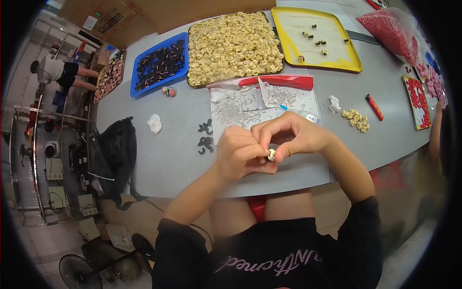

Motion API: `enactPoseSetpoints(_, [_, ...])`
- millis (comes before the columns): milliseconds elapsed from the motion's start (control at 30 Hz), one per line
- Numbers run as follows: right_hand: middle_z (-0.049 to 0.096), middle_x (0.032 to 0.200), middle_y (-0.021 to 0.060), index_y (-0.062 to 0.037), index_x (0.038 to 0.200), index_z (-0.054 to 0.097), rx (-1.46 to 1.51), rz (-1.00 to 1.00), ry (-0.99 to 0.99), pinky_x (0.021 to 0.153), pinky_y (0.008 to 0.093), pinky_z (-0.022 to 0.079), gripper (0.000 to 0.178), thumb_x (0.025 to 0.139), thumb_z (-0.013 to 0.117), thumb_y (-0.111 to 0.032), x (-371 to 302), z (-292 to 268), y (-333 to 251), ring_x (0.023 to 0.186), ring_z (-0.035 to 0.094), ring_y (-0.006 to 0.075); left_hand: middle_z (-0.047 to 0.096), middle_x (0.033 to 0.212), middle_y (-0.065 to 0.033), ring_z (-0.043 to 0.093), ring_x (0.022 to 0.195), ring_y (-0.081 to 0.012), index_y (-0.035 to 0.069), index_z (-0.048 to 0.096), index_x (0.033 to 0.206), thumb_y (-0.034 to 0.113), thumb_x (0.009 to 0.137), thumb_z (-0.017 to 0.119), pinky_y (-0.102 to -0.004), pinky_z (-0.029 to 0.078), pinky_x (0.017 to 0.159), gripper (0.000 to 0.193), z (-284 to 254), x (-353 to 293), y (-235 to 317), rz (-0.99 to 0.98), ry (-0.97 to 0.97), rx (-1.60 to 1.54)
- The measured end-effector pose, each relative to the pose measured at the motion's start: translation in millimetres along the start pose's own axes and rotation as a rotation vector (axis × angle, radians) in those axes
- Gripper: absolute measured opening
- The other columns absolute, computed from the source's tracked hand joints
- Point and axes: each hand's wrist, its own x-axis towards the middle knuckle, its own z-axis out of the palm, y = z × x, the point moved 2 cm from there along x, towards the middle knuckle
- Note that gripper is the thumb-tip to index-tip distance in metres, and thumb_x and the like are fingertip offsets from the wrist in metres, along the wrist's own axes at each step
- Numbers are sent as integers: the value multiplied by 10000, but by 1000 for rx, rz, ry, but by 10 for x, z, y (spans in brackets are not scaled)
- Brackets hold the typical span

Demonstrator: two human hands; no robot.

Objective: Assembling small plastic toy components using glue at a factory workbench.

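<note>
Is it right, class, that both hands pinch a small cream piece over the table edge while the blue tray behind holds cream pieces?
Not quite. In the head view the blue tray holds dark pieces. Both the left hand and right hand do pinch the small cream piece.

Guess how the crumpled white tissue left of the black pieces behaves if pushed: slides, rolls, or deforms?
The crumpled white tissue looks soft and wadded, so it would probably deform and skid rather than roll. It seems very light for its size, so a nudge may flick it across the smooth grey table. Likely floppy when pinched.

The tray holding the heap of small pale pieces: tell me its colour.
The tray is dark brown, its rim showing best in the head view.
</note>
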Motion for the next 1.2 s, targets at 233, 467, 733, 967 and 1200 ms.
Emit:
enactPoseSetpoints(233, [563,921,88,3,883,623,-259,-180,202,796,289,413,287,853,636,-282,3,-93,-121,886,523,174,533,771,-28,525,671,-188,103,579,837,230,567,852,-290,416,576,405,30,-75,-76,-109,116,137])
enactPoseSetpoints(467, [534,901,64,21,918,559,-93,-658,991,725,246,381,209,934,460,-162,-215,-540,-315,809,458,120,470,765,-56,483,752,-259,103,524,805,55,560,683,-359,374,703,296,219,-41,-210,-295,-442,-133])
enactPoseSetpoints(733, [467,753,-13,-43,798,525,-296,-648,1196,591,197,311,200,937,468,-176,-154,-398,-144,639,378,54,469,827,-60,451,876,-241,91,483,811,121,601,629,-397,304,822,257,343,-223,-88,-306,-695,-90])
enactPoseSetpoints(967, [491,778,-11,-43,783,522,-549,-609,1191,585,190,337,204,940,461,-157,-243,-421,-127,653,410,49,465,842,-72,441,858,-254,71,487,808,118,615,613,-385,311,819,235,435,-176,-12,-217,-674,-90])
enactPoseSetpoints(1200, [483,728,7,-20,772,529,-754,-576,1117,568,211,344,169,918,501,-101,-48,-452,-93,619,426,61,505,821,-103,479,832,-291,64,525,807,183,650,655,-406,390,758,236,220,-170,-139,-171,-535,-79])
